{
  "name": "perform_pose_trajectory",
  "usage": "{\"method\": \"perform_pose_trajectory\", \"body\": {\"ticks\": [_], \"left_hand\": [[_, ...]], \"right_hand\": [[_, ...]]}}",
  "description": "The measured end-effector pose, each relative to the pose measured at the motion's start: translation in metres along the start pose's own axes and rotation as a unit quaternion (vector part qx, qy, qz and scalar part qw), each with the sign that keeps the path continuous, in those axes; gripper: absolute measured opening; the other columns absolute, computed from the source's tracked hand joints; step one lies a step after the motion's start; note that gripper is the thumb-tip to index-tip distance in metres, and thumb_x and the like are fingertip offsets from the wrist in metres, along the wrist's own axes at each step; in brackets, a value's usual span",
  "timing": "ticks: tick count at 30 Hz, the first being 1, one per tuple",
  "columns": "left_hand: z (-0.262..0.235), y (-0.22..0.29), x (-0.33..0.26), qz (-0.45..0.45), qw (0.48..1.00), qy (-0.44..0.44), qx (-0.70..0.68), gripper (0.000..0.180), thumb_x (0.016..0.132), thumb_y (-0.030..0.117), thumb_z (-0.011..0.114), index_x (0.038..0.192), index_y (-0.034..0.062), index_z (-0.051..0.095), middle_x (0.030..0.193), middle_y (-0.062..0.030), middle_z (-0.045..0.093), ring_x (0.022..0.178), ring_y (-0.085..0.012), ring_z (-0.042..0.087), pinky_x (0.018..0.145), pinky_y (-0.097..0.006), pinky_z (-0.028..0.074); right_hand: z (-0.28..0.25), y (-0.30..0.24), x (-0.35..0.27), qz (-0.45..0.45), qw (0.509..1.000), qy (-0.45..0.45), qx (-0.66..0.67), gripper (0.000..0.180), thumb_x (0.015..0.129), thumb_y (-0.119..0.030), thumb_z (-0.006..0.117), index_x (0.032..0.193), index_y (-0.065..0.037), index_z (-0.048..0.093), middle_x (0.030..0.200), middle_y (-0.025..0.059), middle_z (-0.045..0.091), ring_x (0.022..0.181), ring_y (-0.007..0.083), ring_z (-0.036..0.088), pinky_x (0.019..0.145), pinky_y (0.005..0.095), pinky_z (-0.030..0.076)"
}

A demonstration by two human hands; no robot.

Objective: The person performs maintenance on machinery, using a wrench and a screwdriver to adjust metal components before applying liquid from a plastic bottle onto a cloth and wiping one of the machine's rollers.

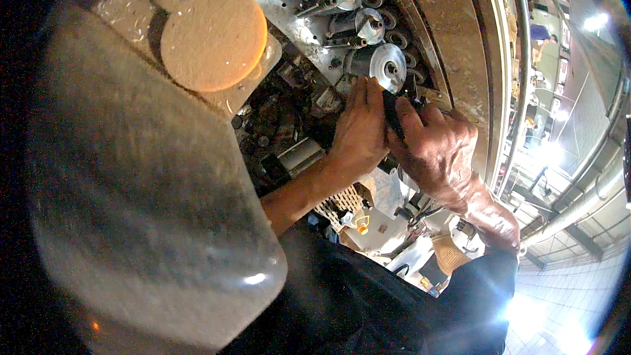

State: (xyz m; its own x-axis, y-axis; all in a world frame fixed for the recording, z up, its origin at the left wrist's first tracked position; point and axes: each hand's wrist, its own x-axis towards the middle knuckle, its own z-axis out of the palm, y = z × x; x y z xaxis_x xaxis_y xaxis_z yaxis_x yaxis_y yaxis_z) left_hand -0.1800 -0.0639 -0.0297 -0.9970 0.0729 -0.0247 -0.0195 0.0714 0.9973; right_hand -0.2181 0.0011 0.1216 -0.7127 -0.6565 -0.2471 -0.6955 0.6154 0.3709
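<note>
Both my hands meet at a dark, narrow part (393,115) just below a shiny round metal roller end (388,68). The fingers of my right hand (442,139) are curled round this part from the right. Alongside it, my left hand (358,121) has its fingers pressed together, tips close to the roller's lower edge. Its thumb and whatever those fingers pinch are hidden. The kind of dark part cannot be made out between the hands.
More metal rollers (369,26) line the machine above my hands. A greasy, dark recess (296,102) lies to their left. A round tan disc (211,39) sits at upper left, above a large blurred metal panel (151,204). A long brown rail (470,46) curves past my right hand.
</note>
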Motion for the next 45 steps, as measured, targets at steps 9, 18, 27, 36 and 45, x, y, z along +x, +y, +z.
{"method": "perform_pose_trajectory", "body": {"ticks": [9, 18, 27, 36, 45], "left_hand": [[0.003, -0.002, 0.000, -0.004, 1.000, 0.009, -0.020, 0.081, 0.075, 0.011, 0.070, 0.137, -0.0158, 0.026, 0.140, -0.0451, 0.031, 0.132, -0.0577, 0.033, 0.114, -0.054, 0.031], [0.004, -0.003, 0.001, 0.007, 1.000, 0.007, 0.018, 0.087, 0.073, 0.011, 0.074, 0.140, -0.0139, 0.024, 0.142, -0.0424, 0.031, 0.135, -0.0557, 0.032, 0.116, -0.052, 0.029], [0.001, 0.003, 0.004, 0.030, 0.999, 0.036, 0.017, 0.082, 0.077, 0.005, 0.067, 0.141, -0.0171, 0.020, 0.147, -0.0427, 0.022, 0.138, -0.0556, 0.027, 0.118, -0.051, 0.024], [-0.069, 0.055, -0.046, -0.166, 0.882, 0.010, -0.440, 0.053, 0.100, 0.013, 0.053, 0.144, -0.0057, 0.028, 0.135, -0.0225, 0.048, 0.126, -0.0272, 0.048, 0.107, -0.037, 0.037], [-0.126, -0.003, -0.033, -0.225, 0.974, -0.037, -0.014, 0.048, 0.099, 0.022, 0.057, 0.139, -0.0004, 0.043, 0.095, -0.0129, 0.066, 0.080, -0.0214, 0.063, 0.073, -0.037, 0.053]], "right_hand": [[-0.001, 0.001, 0.004, -0.011, 0.999, 0.039, 0.023, 0.025, 0.073, -0.029, 0.070, 0.088, -0.009, 0.065, 0.062, 0.0050, 0.054, 0.051, 0.0242, 0.059, 0.053, 0.0394, 0.050], [-0.001, -0.004, -0.002, 0.003, 0.999, 0.032, -0.013, 0.025, 0.074, -0.025, 0.069, 0.091, -0.008, 0.066, 0.062, 0.0046, 0.055, 0.051, 0.0224, 0.060, 0.053, 0.0381, 0.050], [0.003, -0.001, -0.006, 0.020, 0.997, 0.074, 0.023, 0.032, 0.079, -0.028, 0.071, 0.103, -0.007, 0.066, 0.064, 0.0063, 0.058, 0.052, 0.0270, 0.061, 0.051, 0.0387, 0.051], [0.011, -0.050, -0.025, 0.264, 0.829, 0.055, 0.490, 0.042, 0.091, -0.026, 0.070, 0.121, -0.001, 0.054, 0.078, 0.0158, 0.069, 0.063, 0.0222, 0.068, 0.058, 0.0345, 0.054], [0.007, -0.026, -0.010, 0.100, 0.899, 0.006, 0.426, 0.062, 0.079, -0.036, 0.081, 0.125, -0.001, 0.061, 0.106, 0.0227, 0.069, 0.096, 0.0348, 0.069, 0.080, 0.0421, 0.056]]}}
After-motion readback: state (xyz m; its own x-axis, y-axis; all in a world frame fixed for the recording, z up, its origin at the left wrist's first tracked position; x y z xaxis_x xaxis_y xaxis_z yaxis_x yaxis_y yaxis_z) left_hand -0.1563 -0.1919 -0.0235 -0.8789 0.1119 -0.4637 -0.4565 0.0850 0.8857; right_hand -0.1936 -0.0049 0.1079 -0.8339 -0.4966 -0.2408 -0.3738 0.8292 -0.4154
